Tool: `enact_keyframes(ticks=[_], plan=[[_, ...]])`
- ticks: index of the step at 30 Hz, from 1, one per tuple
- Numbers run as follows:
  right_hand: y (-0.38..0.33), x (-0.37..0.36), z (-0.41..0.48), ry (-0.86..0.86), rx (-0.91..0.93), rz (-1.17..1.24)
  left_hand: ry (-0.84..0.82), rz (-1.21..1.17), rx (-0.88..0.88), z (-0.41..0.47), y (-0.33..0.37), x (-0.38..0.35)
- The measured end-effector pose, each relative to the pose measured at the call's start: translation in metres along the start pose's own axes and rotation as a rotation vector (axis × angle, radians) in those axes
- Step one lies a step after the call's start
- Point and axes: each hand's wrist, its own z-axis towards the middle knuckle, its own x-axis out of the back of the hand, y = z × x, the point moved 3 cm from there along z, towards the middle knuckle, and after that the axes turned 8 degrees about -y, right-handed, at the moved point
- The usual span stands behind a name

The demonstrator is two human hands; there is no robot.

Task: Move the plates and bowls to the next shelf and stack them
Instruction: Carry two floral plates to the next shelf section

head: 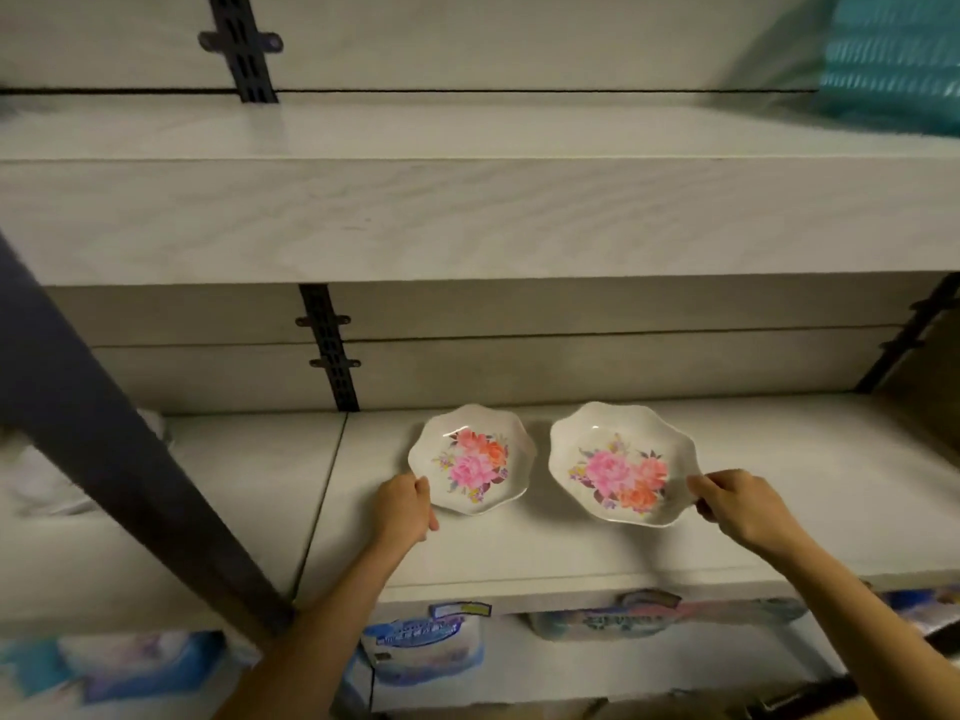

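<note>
Left hand (405,506) grips smaller white scalloped floral plate (471,459) at 8 o'clock, right hand (737,504) pinches bigger matching plate (623,462) at 4 o'clock, both on pale wood-look shelf (519,553): pick-up step, next needs level lift w/ firm hold.

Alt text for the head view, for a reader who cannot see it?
A person's left hand grips the left floral plate and the right hand pinches the right floral plate, both side by side on a pale shelf. Packaged goods sit below.
</note>
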Motion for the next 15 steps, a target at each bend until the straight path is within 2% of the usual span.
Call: enact_keyframes(ticks=[7,15], plan=[[-0.001,-0.006,0.028,-0.051,0.043,-0.023,0.025,-0.011,0.115,0.026,0.009,-0.014],[-0.013,-0.016,0.049,-0.072,0.089,0.000,-0.023,0.098,0.135,0.035,0.018,-0.011]])
